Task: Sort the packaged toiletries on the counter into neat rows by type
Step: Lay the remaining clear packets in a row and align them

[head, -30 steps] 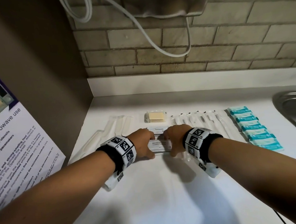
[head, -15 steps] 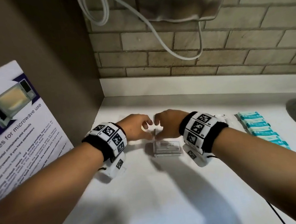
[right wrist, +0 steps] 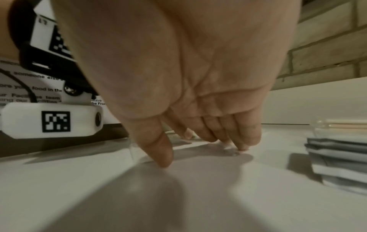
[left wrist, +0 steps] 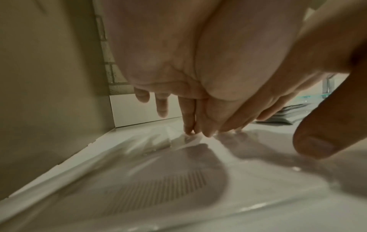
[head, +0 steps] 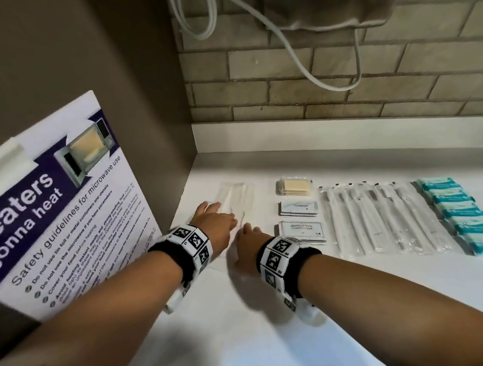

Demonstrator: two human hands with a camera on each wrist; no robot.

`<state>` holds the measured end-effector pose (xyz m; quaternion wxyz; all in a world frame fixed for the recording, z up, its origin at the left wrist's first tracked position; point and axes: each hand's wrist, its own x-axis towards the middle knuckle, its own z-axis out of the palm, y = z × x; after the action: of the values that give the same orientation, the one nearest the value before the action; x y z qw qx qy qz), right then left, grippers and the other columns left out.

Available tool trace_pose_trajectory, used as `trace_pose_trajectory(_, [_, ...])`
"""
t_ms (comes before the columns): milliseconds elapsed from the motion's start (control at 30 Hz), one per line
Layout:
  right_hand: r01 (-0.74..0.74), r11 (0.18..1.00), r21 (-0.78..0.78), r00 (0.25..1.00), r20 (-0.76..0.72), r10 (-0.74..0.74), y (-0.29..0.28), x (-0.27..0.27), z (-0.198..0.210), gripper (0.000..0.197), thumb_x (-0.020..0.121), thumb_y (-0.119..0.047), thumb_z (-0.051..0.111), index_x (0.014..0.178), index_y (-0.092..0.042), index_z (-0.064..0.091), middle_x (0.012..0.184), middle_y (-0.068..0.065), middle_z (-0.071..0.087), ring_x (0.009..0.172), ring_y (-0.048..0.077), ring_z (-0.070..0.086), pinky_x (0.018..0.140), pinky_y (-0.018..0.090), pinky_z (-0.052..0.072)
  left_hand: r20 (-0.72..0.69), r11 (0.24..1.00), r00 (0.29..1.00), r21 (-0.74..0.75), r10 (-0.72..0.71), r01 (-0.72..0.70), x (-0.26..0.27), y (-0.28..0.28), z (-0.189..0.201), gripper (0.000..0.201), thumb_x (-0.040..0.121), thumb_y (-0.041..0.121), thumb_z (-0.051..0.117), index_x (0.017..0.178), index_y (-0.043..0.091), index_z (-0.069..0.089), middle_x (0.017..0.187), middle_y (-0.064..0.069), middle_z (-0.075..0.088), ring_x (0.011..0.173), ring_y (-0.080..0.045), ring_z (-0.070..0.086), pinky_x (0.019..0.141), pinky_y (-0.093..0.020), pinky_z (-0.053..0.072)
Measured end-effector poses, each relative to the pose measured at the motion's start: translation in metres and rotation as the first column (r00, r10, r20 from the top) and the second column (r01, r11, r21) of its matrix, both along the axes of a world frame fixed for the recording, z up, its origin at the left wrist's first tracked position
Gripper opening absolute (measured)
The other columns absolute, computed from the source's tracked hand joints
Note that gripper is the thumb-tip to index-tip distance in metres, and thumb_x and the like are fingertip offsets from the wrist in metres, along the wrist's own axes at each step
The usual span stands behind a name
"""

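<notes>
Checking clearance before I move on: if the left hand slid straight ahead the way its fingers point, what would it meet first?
The left hand already touches the clear comb packets; going on, it would probably push them toward the counter's back ledge. Depth is unclear.

Head view downward; wrist views low, sharing the counter (head: 364, 303).

white counter (head: 364, 303) carrying toiletry packets (head: 385, 216) in rows.
</notes>
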<state>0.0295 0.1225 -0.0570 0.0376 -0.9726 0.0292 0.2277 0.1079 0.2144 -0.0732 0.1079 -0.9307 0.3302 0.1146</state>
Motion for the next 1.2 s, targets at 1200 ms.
trace_pose_trajectory(1200, [0.142, 0.985, 0.098, 0.987, 0.058, -0.148, -0.016, -0.032, -0.008, 0.046, 0.095, -0.022, 0.04, 0.136, -0.002, 0.043, 0.14, 0.016, 0.036, 0.128, 0.03, 0.044, 0.105, 0.042, 0.042, -0.064, 0.997, 0.995, -0.044, -0.071, 0.068, -0.04, -0.012, -0.003, 0.045, 0.098, 0.021, 0.04, 0.142, 0.022, 0.039, 0.158, 0.005, 0.027, 0.149, -0.018, 0.013, 0.118, -0.045, 0.006])
